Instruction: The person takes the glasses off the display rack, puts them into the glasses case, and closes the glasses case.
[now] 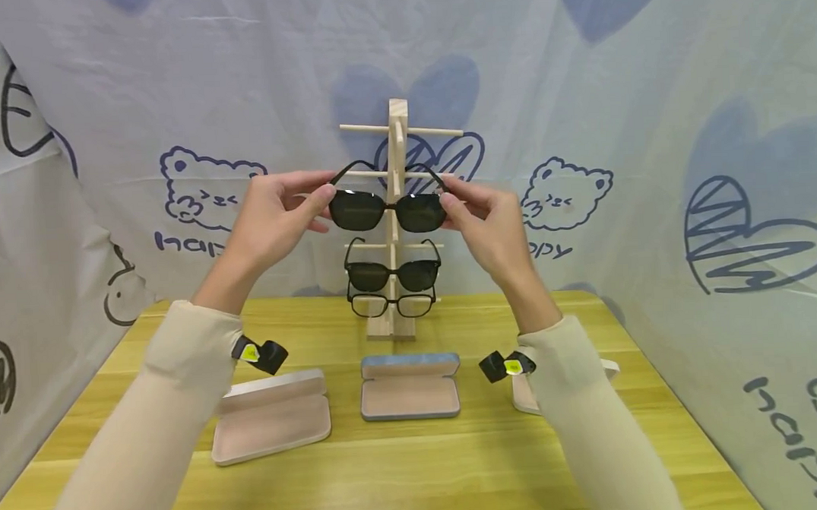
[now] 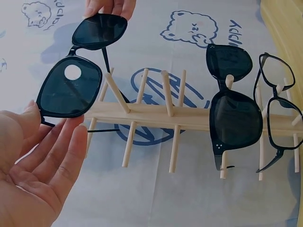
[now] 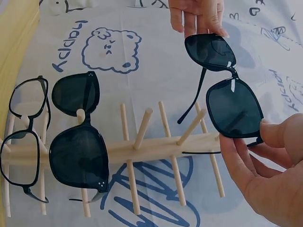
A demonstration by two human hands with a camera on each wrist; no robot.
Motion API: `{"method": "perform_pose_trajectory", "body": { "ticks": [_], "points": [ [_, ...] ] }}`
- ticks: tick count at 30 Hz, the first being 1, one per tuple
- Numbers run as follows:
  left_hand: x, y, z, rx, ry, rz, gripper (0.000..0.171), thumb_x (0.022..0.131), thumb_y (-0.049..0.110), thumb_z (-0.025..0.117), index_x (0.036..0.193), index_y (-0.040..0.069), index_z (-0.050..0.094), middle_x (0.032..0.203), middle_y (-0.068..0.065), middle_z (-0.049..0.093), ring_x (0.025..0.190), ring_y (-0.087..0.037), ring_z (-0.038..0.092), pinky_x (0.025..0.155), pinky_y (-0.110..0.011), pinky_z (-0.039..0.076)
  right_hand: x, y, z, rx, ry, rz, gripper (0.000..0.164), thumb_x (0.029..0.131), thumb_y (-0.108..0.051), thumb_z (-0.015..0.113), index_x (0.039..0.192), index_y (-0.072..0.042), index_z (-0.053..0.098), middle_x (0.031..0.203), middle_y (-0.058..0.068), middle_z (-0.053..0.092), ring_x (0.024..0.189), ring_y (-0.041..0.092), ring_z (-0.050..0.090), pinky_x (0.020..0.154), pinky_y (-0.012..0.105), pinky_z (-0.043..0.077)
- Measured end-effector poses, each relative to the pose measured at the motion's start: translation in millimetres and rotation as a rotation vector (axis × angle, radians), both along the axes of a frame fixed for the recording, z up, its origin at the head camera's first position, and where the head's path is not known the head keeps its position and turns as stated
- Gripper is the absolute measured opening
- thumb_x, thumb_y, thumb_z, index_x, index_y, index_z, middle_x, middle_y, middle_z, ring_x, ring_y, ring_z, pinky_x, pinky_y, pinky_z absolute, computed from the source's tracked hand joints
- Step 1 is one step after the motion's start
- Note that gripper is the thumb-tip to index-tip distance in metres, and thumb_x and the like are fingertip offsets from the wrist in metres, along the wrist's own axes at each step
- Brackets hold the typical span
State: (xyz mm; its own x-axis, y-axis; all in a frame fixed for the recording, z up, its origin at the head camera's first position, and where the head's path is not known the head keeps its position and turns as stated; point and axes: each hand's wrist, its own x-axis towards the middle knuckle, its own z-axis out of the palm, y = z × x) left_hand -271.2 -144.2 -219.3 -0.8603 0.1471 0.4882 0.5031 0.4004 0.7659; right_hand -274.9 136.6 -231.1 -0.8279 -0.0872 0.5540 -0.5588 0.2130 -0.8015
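Both hands hold one pair of black sunglasses (image 1: 387, 210) in front of the upper part of a wooden glasses rack (image 1: 396, 157). My left hand (image 1: 279, 207) pinches the frame at its left hinge, thumb in front and fingers behind. At the opposite hinge my right hand (image 1: 487, 217) pinches in the same way. The temples are unfolded and point back toward the rack's pegs. Lower on the rack hang a second pair of dark sunglasses (image 2: 235, 120) and, below it, clear eyeglasses (image 3: 20, 158) with a thin black frame.
On the wooden table (image 1: 418, 475) stand three opened glasses cases: a white case (image 1: 272, 424) at left, a blue-grey case (image 1: 411, 396) in the middle, and a pale case (image 1: 524, 394) partly hidden by the right forearm. A printed cloth (image 1: 271, 78) hangs behind the rack.
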Motion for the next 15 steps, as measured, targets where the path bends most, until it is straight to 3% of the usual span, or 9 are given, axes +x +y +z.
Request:
{"method": "perform_pose_trajectory", "body": {
  "ticks": [9,15],
  "points": [
    [21.1,-3,-5.3,0.014,-0.003,-0.005,0.038,0.104,0.024,0.064,0.140,0.011,0.065,0.135,-0.015,0.069,0.073,-0.003,0.074,0.082,-0.020,0.060,14.2,-1,-6.9,-0.021,0.016,0.005,0.036,0.100,-0.005,0.065,0.135,0.005,0.065,0.126,0.027,0.071,0.080,-0.001,0.073,0.079,0.021,0.063],
    [35.6,-3,-10.8,0.046,0.020,-0.015,0.039,0.103,0.023,0.066,0.139,0.009,0.065,0.130,-0.017,0.072,0.074,-0.003,0.074,0.077,-0.020,0.061,28.0,0,-10.9,-0.026,0.036,0.027,0.037,0.100,-0.005,0.066,0.135,0.004,0.065,0.126,0.025,0.071,0.082,0.002,0.073,0.081,0.022,0.062]
  ]
}}
